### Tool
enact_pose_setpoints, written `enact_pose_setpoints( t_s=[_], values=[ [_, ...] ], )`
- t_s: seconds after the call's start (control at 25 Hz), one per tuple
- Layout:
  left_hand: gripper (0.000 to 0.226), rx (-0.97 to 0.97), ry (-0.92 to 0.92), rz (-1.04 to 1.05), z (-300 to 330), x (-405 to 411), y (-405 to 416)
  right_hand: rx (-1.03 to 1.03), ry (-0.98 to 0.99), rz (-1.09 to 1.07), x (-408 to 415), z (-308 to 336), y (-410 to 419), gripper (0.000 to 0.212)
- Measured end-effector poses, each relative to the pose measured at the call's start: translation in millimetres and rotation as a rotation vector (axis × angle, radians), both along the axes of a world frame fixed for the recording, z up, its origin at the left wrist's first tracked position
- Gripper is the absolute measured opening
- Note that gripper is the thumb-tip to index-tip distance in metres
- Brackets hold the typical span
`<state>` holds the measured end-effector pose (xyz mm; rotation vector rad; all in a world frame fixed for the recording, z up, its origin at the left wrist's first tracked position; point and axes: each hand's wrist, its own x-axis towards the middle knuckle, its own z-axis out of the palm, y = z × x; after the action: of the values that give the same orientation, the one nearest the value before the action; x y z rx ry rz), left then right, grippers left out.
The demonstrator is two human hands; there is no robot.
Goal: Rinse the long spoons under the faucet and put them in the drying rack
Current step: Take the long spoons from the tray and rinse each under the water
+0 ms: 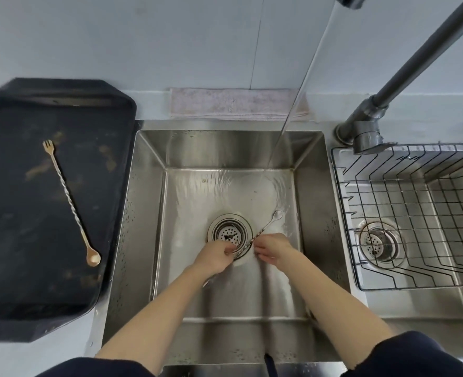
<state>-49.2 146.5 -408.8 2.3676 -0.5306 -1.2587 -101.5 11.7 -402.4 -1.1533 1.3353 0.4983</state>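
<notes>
A silver long spoon [269,223] with a twisted handle lies slanted over the left sink [149,213], bowl end up and to the right. My left hand [215,257] grips its lower handle near the drain [229,232]. My right hand [272,247] pinches the handle a little higher. Water [287,126] streams from the dark faucet [404,74] and hits the sink floor behind the spoon. A gold long spoon [71,205], with a small fork at its far end, lies on the black tray [13,268] at the left. The wire drying rack [415,213] sits in the right sink.
A folded pinkish cloth [235,103] lies on the ledge behind the left sink. The faucet's base and lever [363,131] stand between the two sinks. The right sink's drain [378,242] shows through the rack. Dark sleeves cover my upper arms at the bottom edge.
</notes>
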Motion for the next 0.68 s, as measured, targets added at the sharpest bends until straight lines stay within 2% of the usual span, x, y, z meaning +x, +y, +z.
enact_pose_setpoints(
  t_s=[0.2,0.36,0.48,0.68],
  values=[
    [0.038,-0.019,-0.086,0.018,30,12,10,-0.112,-0.133,0.153,0,43,10,0.012],
    [0.033,-0.069,-0.218,0.047,65,27,27,-0.257,-0.264,0.405,14,86,35,0.032],
    [0.032,-0.109,-0.378,0.095,102,44,46,-0.381,-0.39,0.562,28,111,64,0.031],
    [0.026,-0.118,-0.599,0.249,148,84,99,-0.524,-0.583,0.702,64,141,127,0.026]
  ],
)
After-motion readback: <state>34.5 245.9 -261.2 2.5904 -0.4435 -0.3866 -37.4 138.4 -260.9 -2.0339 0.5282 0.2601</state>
